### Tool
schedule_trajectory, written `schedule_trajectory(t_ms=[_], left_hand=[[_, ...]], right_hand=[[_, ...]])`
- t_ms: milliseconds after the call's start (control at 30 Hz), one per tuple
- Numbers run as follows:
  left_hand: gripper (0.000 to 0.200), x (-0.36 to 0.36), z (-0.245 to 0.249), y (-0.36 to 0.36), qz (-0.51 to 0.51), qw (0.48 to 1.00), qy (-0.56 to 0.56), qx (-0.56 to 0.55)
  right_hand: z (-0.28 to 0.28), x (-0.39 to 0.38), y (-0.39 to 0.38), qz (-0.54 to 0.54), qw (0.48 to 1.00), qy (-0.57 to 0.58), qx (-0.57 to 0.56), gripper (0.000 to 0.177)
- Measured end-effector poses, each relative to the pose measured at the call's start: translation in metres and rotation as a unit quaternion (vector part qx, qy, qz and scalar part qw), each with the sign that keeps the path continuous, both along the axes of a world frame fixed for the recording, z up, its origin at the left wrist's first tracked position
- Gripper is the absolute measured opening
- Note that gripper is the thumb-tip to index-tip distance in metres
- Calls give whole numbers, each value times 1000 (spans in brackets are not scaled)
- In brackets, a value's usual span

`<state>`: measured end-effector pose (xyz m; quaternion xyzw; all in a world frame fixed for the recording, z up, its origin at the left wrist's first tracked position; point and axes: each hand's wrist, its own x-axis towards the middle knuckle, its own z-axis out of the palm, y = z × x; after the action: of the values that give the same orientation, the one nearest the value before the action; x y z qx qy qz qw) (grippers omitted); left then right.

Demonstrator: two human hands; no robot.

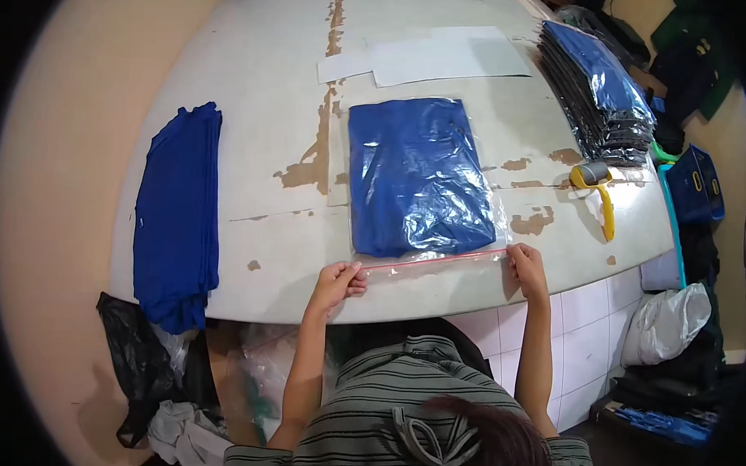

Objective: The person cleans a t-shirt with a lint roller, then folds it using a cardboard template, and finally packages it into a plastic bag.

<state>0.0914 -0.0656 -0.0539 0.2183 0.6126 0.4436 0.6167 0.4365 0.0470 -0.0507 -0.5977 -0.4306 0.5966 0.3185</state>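
A folded blue garment (pixel 416 177) lies flat inside a clear plastic bag (pixel 501 229) on the table, its open-end edge towards me. A red strip (pixel 438 258) runs along that near edge. My left hand (pixel 338 286) pinches the bag's near left corner, thumb against fingers. At the near right corner, my right hand (pixel 526 271) pinches the same edge. The strip is stretched nearly straight between both hands.
Folded blue garments (pixel 176 218) are piled at the table's left edge. Bagged garments (pixel 600 85) form a stack at the back right. A yellow-handled roller (pixel 608 210) lies right of the bag. White sheets (pixel 453 57) lie beyond it. A blue basket (pixel 695 187) stands off the right edge.
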Motion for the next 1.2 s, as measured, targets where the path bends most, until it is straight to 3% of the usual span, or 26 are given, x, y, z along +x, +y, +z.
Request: schedule_trajectory(t_ms=[100,167,200,267,300,367,433,500,633,833,933,1200], left_hand=[[26,-24,-5,-4,41,997,59,2],[25,-36,-3,-7,64,994,88,1],[24,-42,0,-10,160,985,-13,56],[22,-48,5,-17,339,903,-207,163],[22,-46,2,-25,342,902,-206,165],[25,-31,-10,-56,185,939,-250,145],[29,4,-15,-80,96,955,-277,40],[28,49,20,-84,42,986,-160,-29],[27,65,20,-82,87,993,-72,-39],[26,80,9,-101,82,990,-101,-62],[23,84,5,-99,90,987,-121,-50],[16,81,-5,-98,86,991,-98,-36]], right_hand=[[7,-2,-13,43,999,6,7,21],[13,-18,-33,123,986,73,-83,18],[18,-32,-46,143,983,76,-90,17],[15,-63,-74,184,971,95,-123,17],[9,-75,-83,207,962,110,-143,17],[7,-92,-96,253,947,129,-150,18],[3,-103,-102,299,928,148,-162,19],[-4,-111,-110,314,921,142,-181,20],[3,-120,-112,322,917,124,-198,20],[-5,-122,-120,317,923,106,-191,20],[-13,-123,-127,346,915,160,-130,21],[-10,-123,-133,337,920,164,-112,20]])
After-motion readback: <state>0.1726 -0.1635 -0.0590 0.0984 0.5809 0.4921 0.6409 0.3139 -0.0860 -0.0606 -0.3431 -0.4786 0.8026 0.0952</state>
